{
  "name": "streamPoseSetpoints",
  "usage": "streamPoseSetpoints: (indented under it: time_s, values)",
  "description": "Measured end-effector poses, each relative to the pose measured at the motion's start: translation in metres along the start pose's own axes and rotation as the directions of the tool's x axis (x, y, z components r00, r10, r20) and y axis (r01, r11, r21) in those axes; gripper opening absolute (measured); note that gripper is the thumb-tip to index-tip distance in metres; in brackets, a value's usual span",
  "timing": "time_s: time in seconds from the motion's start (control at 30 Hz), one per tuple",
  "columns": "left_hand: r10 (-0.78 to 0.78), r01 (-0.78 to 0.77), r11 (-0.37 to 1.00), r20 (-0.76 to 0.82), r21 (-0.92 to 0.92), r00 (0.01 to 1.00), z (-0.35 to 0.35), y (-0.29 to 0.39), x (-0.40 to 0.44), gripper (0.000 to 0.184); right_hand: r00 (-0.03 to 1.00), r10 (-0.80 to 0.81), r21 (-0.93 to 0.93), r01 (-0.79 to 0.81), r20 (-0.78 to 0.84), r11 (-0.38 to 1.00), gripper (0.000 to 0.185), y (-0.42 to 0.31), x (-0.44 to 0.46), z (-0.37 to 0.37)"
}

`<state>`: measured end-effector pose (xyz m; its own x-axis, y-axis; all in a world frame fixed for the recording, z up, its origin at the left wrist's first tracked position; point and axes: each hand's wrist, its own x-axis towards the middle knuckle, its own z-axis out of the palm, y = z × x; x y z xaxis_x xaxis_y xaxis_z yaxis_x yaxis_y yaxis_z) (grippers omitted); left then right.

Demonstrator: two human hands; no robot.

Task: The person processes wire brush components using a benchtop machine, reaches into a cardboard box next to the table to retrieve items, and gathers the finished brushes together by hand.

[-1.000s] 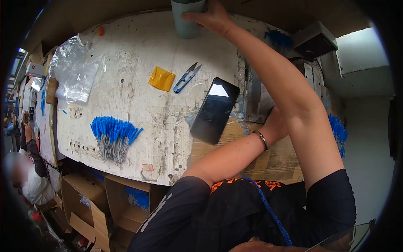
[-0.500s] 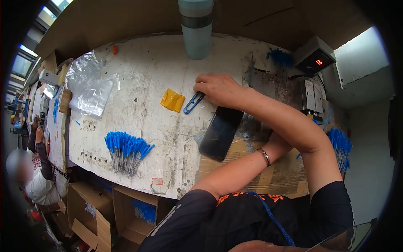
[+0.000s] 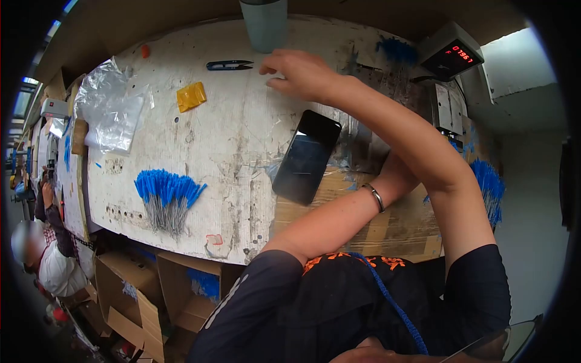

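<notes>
My right hand point(image 3: 296, 74) is over the upper middle of the worktable, fingers apart and holding nothing. Just left of its fingertips lie blue-handled thread snips point(image 3: 229, 65), with a crumpled yellow packet point(image 3: 191, 97) below them. A grey-green cup point(image 3: 265, 27) stands beyond the hand. Below the hand lies a black phone point(image 3: 307, 157). My left hand point(image 3: 396, 175), past a metal bracelet, is mostly under my right forearm; its fingers are hidden. A fanned bundle of blue-tipped wires point(image 3: 167, 199) rests at the table's lower left.
Clear plastic bags point(image 3: 115, 115) lie at the left. A counter box with red digits point(image 3: 451, 54) is at the upper right, above a metal fixture point(image 3: 445, 109). More blue-tipped pieces point(image 3: 486, 187) are at the right. Open cardboard boxes point(image 3: 130, 272) stand below; another person point(image 3: 54, 260) is at far left.
My right hand left the cup, came down to the snips, and is now off them. The snips lie farther left and turned sideways; the yellow packet has shifted left. The counter display now shows digits.
</notes>
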<state>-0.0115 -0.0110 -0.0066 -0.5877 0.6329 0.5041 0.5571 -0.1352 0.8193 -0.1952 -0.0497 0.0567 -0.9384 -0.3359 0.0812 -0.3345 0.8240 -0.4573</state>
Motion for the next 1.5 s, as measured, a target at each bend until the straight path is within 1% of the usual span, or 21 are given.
streamPoseSetpoints:
  time_s: [0.07, 0.1, 0.13, 0.2, 0.27, 0.4, 0.47, 0.6, 0.7, 0.77, 0.87, 0.9, 0.97, 1.0, 1.07, 1.1, 1.17, 1.23, 1.3, 1.43, 1.5]
  values:
    - [0.005, 0.005, 0.989, -0.07, 0.146, 0.998, 0.004, 0.001, 0.007, 0.031, 0.986, -0.049, -0.024, 0.054, 0.156, 0.998, 0.037, -0.005, -0.038, -0.025]
    - [-0.001, 0.011, 0.99, -0.069, 0.142, 0.998, 0.004, 0.001, 0.005, 0.031, 0.969, -0.074, -0.015, 0.08, 0.236, 0.997, 0.041, -0.008, -0.056, -0.031]
    - [-0.018, 0.025, 0.992, -0.062, 0.121, 0.998, 0.004, 0.001, 0.004, 0.027, 0.969, -0.072, -0.015, 0.078, 0.238, 0.997, 0.041, -0.008, -0.069, -0.027]
    - [-0.039, 0.044, 0.995, -0.052, 0.092, 0.998, 0.003, 0.001, 0.003, 0.023, 0.926, -0.234, -0.051, 0.26, 0.296, 0.964, 0.053, -0.007, -0.09, -0.016]
    - [-0.108, 0.108, 0.994, 0.061, 0.01, 0.992, 0.0, 0.002, 0.001, 0.021, 0.917, -0.246, -0.058, 0.277, 0.314, 0.959, 0.058, -0.005, -0.096, -0.012]
    - [-0.107, 0.106, 0.993, 0.017, 0.048, 0.994, 0.012, -0.007, -0.006, 0.022, 0.897, -0.245, -0.1, 0.3, 0.369, 0.949, 0.067, -0.01, -0.106, -0.019]
    - [-0.116, 0.111, 0.992, 0.099, 0.053, 0.988, 0.019, -0.013, -0.011, 0.034, 0.89, -0.227, -0.128, 0.298, 0.396, 0.946, 0.07, -0.011, -0.116, -0.023]
    - [-0.143, 0.126, 0.988, 0.244, 0.084, 0.959, 0.019, -0.015, -0.009, 0.039, 0.891, -0.259, -0.106, 0.318, 0.373, 0.942, 0.076, -0.013, -0.127, -0.022]
    - [-0.136, 0.139, 0.99, 0.236, 0.002, 0.962, 0.024, -0.017, -0.01, 0.038, 0.886, -0.285, -0.124, 0.35, 0.366, 0.929, 0.076, -0.013, -0.122, -0.015]
    - [-0.09, 0.104, 0.989, 0.139, -0.101, 0.986, 0.046, -0.034, -0.018, 0.034, 0.875, -0.313, -0.123, 0.38, 0.368, 0.917, 0.076, -0.013, -0.114, -0.015]
    - [-0.067, 0.067, 0.998, -0.036, 0.012, 0.997, 0.024, -0.014, -0.012, 0.025, 0.831, -0.394, -0.076, 0.456, 0.392, 0.887, 0.074, -0.015, -0.106, -0.019]
    - [-0.064, 0.065, 0.998, -0.038, 0.015, 0.997, 0.025, -0.015, -0.01, 0.025, 0.819, -0.431, -0.064, 0.487, 0.379, 0.871, 0.072, -0.016, -0.107, -0.02]
    - [-0.067, 0.088, 0.957, 0.084, -0.278, 0.994, 0.028, -0.017, -0.006, 0.027, 0.805, -0.468, -0.056, 0.521, 0.364, 0.852, 0.071, -0.021, -0.111, -0.02]
    - [-0.066, 0.087, 0.957, 0.084, -0.277, 0.994, 0.023, -0.015, -0.006, 0.027, 0.798, -0.473, -0.025, 0.518, 0.373, 0.855, 0.07, -0.026, -0.117, -0.018]
    - [0.183, -0.158, 0.975, -0.168, 0.156, 0.969, 0.006, -0.008, -0.006, 0.022, 0.796, -0.466, -0.028, 0.515, 0.386, 0.857, 0.065, -0.038, -0.125, -0.016]
    - [0.185, -0.158, 0.974, -0.167, 0.164, 0.968, 0.007, -0.006, -0.006, 0.022, 0.794, -0.472, -0.028, 0.521, 0.382, 0.853, 0.065, -0.041, -0.129, -0.016]
    - [0.018, -0.012, 0.992, -0.043, 0.127, 0.999, 0.013, -0.008, 0.004, 0.016, 0.825, -0.428, -0.023, 0.468, 0.369, 0.883, 0.062, -0.043, -0.129, -0.02]
    - [0.119, -0.058, 0.97, -0.251, 0.236, 0.961, 0.035, -0.018, 0.004, 0.014, 0.828, -0.409, -0.053, 0.462, 0.383, 0.885, 0.062, -0.045, -0.132, -0.017]
    - [0.071, -0.029, 0.963, -0.147, 0.267, 0.987, 0.038, -0.023, 0.004, 0.019, 0.847, -0.381, -0.086, 0.44, 0.369, 0.894, 0.065, -0.052, -0.138, -0.014]
    - [0.105, -0.064, 0.973, -0.18, 0.221, 0.978, 0.035, -0.018, 0.005, 0.02, 0.875, -0.314, -0.107, 0.375, 0.369, 0.921, 0.066, -0.061, -0.143, -0.013]
    - [-0.058, 0.078, 0.941, -0.072, 0.33, 0.996, 0.027, -0.008, 0.005, 0.019, 0.875, -0.301, -0.113, 0.366, 0.379, 0.924, 0.067, -0.066, -0.15, -0.014]
